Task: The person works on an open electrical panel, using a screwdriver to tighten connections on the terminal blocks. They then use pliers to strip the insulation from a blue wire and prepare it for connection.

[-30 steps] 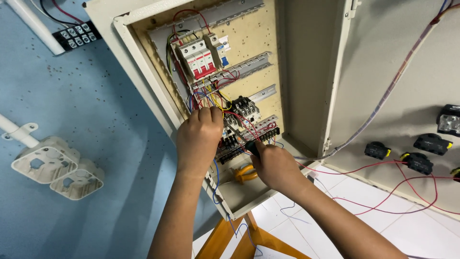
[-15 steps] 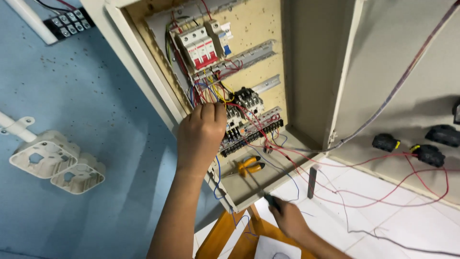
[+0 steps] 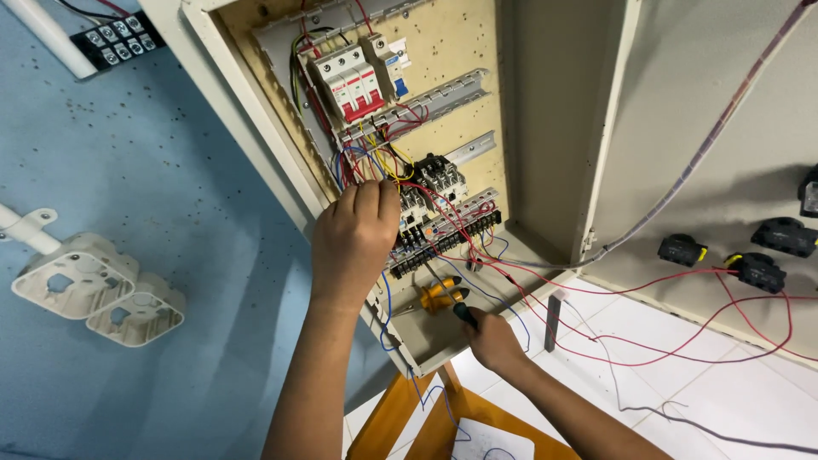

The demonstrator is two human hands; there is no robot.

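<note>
A blue wall (image 3: 128, 170) fills the left side, with two white boxes (image 3: 94, 294) fixed on it. To the right stands the open panel (image 3: 545, 128) with breakers (image 3: 349, 81) at the top and a terminal strip (image 3: 447, 243) lower down.

The left hand (image 3: 354, 243) is closed in a loose fist against the wires (image 3: 375, 162) just above the strip; its fingertips are turned away, so I cannot tell if it pinches one wire or only presses on the bundle. The right hand (image 3: 492, 339), low at the panel's bottom edge, is wrapped around a dark-handled tool (image 3: 460, 311), probably a screwdriver. An orange-handled tool (image 3: 443, 294) lies just beside it on the panel floor.

I judge the step is wiring at the strip: one hand keeps the wire, the other brings the tool. The next move would need the tip set exactly on one small screw.

The tool's tip is hard to see, and the black parts (image 3: 754, 264) on the door at the right are cut off by the edge.
</note>
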